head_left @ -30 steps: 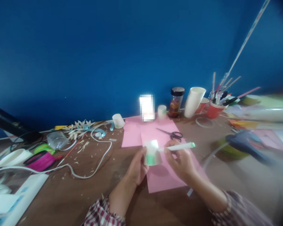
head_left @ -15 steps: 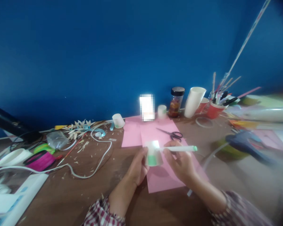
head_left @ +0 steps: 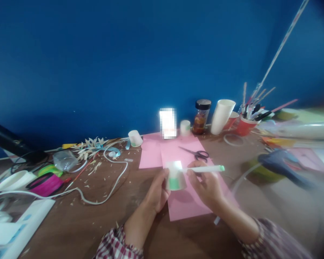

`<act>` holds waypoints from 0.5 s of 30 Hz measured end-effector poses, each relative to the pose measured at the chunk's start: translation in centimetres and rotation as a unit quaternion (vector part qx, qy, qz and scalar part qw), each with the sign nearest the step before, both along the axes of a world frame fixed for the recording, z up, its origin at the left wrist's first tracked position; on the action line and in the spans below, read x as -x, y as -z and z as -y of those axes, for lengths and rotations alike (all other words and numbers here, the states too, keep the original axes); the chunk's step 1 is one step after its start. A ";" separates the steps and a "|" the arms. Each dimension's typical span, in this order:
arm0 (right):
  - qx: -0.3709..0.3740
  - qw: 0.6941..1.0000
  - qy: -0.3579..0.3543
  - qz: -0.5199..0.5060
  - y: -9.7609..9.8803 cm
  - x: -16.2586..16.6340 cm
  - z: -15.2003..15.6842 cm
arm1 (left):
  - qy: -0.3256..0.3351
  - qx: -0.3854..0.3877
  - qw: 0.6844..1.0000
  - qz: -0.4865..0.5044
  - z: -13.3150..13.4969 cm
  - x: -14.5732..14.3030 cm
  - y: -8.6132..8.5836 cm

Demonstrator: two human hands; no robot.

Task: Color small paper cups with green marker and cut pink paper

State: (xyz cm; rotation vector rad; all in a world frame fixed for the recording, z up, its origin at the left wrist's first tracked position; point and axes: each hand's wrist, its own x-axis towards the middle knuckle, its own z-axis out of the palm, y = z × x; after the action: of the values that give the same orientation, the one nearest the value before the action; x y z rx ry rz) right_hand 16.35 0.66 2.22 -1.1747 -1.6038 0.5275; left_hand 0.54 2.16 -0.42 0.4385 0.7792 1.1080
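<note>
My left hand (head_left: pixel 159 192) is closed on the left side of a small white paper cup (head_left: pixel 175 178), which has a green patch on its side. The cup is upside down, its wider rim toward me, held above pink paper (head_left: pixel 189 205). In my right hand (head_left: pixel 205 183) is a white marker (head_left: pixel 206 169) with a green end pointing right. The marker's other end points at the cup's right side; whether it touches I cannot tell. Black-handled scissors (head_left: pixel 201 154) lie on the pink paper just beyond my right hand.
Two more small cups, a left one (head_left: pixel 135 138) and a right one (head_left: pixel 185 127), stand farther back. Behind are a dark-lidded jar (head_left: pixel 201 117), a tall white cup (head_left: pixel 223 115) and a red cup (head_left: pixel 247 126) of brushes. A glue gun (head_left: pixel 280 162) lies right; a white cable (head_left: pixel 97 202) runs left.
Both hands keep their hold on the cup and the marker. The marker's green end has shifted very slightly left and up; otherwise the scene looks the same.
</note>
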 end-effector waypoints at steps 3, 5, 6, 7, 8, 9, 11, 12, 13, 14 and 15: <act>0.003 1.000 0.013 0.000 0.1 0.0 0.0 | -0.001 -0.001 1.000 -0.004 0.0 0.0 0.0; 0.001 1.000 0.015 0.000 0.1 0.0 -0.1 | 0.002 0.000 1.000 0.002 0.0 0.0 0.0; 0.000 1.000 0.014 -0.001 0.1 -0.1 -0.2 | 0.005 0.000 1.000 0.007 0.0 0.0 0.0; -0.002 1.000 0.013 -0.004 0.1 -0.1 -0.2 | 0.010 -0.002 1.000 0.012 0.0 0.1 0.0; -0.003 1.000 0.013 -0.006 0.1 -0.1 -0.2 | 0.013 -0.005 1.000 0.015 0.0 0.1 0.1; -0.005 1.000 0.015 -0.006 0.0 -0.2 -0.2 | 0.015 -0.007 1.000 0.016 0.0 0.1 0.1; -0.007 1.000 0.019 -0.003 -0.2 -0.2 -0.2 | 0.017 -0.007 1.000 0.016 0.0 0.1 0.1; -0.006 1.000 0.021 -0.004 -0.3 -0.1 -0.2 | 0.018 -0.008 1.000 0.014 0.0 0.1 0.1; -0.004 1.000 0.023 -0.008 -0.4 -0.1 -0.2 | 0.019 -0.010 1.000 0.012 0.0 0.1 0.1; -0.002 1.000 0.026 -0.016 -0.5 0.0 -0.1 | 0.020 -0.012 1.000 0.010 0.0 0.1 0.2; 0.002 0.999 0.028 -0.026 -0.6 0.1 0.0 | 0.020 -0.016 1.000 0.009 0.0 0.1 0.2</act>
State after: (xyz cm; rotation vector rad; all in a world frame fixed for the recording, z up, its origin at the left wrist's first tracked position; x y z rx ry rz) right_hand 16.29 0.69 2.84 -1.1966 -1.5229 0.5209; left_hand 0.45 2.18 -0.63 0.4686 0.7359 1.0862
